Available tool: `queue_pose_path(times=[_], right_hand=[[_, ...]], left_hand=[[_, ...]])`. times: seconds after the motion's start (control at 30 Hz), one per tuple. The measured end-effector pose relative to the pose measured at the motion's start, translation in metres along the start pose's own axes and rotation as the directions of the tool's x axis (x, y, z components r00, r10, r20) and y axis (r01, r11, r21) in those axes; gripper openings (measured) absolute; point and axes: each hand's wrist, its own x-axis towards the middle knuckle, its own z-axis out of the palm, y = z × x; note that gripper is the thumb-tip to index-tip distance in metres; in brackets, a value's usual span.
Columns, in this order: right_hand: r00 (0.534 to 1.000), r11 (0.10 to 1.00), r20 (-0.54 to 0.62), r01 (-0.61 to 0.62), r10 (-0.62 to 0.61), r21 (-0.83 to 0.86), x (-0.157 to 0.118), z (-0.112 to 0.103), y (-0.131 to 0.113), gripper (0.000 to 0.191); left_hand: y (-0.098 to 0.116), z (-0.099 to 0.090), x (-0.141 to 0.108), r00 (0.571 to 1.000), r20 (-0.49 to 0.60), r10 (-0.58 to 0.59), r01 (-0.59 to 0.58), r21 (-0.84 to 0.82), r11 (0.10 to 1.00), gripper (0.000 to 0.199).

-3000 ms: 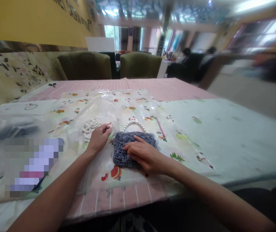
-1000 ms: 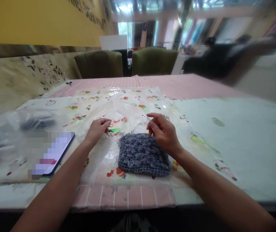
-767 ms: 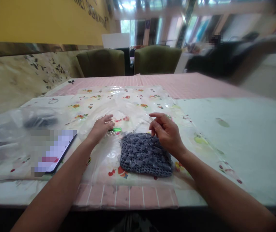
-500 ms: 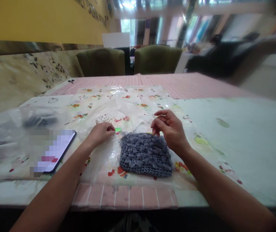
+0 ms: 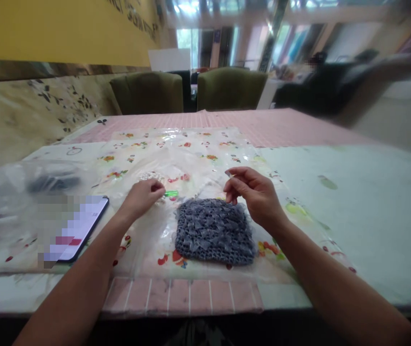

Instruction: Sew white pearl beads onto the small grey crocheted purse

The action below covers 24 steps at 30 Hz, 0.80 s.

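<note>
We are seeing the right hand (image 5: 254, 192) curling over the far edge of the crocheted blue-grey pouch (image 5: 215, 233), thumb and forefinger pinching a slim pale piece (image 5: 228, 174), too small for us to identify. Contact with the pouch: not telling from here. The left hand (image 5: 142, 197) is drawing its fingertips together at the end of a bright green piece (image 5: 171, 193); we cannot tell whether it is pinching it or only touching.

Pouch is lying flat, in front of us, between the forearms. White beads (image 5: 151, 177) are bunching behind the left hand, partly hidden.

Risks, our judgement: a loosening pinch could be dropping the pale piece onto busy print, where it would be blending in; a careless left wrist could be dragging the beads; the left forearm, passing close, could be nudging the phone (image 5: 83, 230).

Surface: a clear plastic sheet with a fruit-and-flower print (image 5: 176, 137) is covering the counter (image 5: 338, 206); a plastic bag (image 5: 52, 180) is sitting far left, something dark inside.

Room: two olive chairs (image 5: 148, 92) are facing us, a yellow wall (image 5: 57, 29) is running left, windows (image 5: 189, 41) are glowing beyond.
</note>
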Motion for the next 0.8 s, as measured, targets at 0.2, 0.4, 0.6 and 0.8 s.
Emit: queue_pose_path(times=[0.2,0.4,0.6,0.8], right_hand=[[0.966,0.991,0.241,-0.112,0.092,0.069,-0.007,0.026,-0.014,0.018],[0.879,0.905,0.391,-0.373,0.274,0.203,0.013,0.078,-0.026,0.009],[0.797,0.781,0.368,-0.578,0.478,0.237,0.054,0.105,-0.007,0.026],[0.885,0.731,0.328,-0.021,0.332,-0.682,0.077,0.127,0.017,0.023]], left_hand=[[0.0,-0.001,0.004,0.963,-0.156,-0.22,0.113,-0.508,0.854,0.022],[-0.003,0.006,0.009,0.931,-0.183,-0.316,0.121,-0.663,0.739,0.021],[-0.001,0.005,0.006,0.94,-0.16,-0.3,0.101,-0.711,0.696,0.016],[-0.004,0.006,0.005,0.947,-0.126,-0.295,0.098,-0.761,0.641,0.016]])
